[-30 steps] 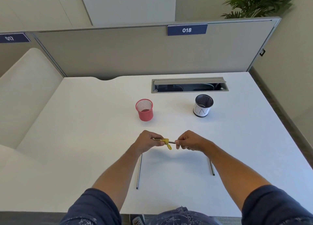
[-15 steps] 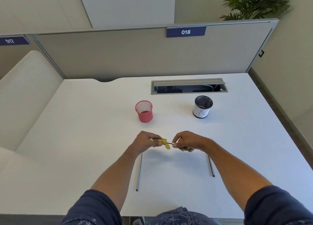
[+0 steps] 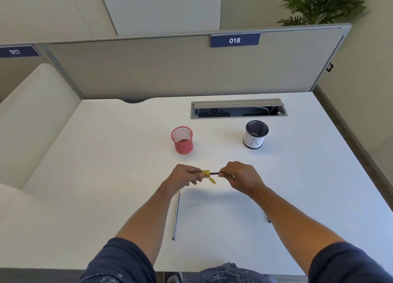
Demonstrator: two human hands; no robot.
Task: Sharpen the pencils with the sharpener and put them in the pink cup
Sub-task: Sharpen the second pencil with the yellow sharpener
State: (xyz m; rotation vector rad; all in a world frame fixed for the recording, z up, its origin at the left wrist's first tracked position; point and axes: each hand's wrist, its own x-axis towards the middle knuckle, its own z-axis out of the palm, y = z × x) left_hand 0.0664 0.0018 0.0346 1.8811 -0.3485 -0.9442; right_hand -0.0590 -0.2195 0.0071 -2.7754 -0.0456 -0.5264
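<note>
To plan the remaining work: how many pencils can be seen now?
3. One thin dark pencil is held between both hands in the yellow sharpener; one lies under the left forearm; one shows beside the right forearm, mostly hidden.

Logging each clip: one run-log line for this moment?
step: sharpening | left hand: holds yellow sharpener | right hand: holds pencil in it | pink cup: empty

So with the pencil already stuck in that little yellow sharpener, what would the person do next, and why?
Probably twist the pencil with the right hand while the left hand steadies the yellow sharpener. The pencil sits in the sharpener, both hands pinch close beside it, and the pink cup holds no pencils, so sharpening seems unfinished.
</note>
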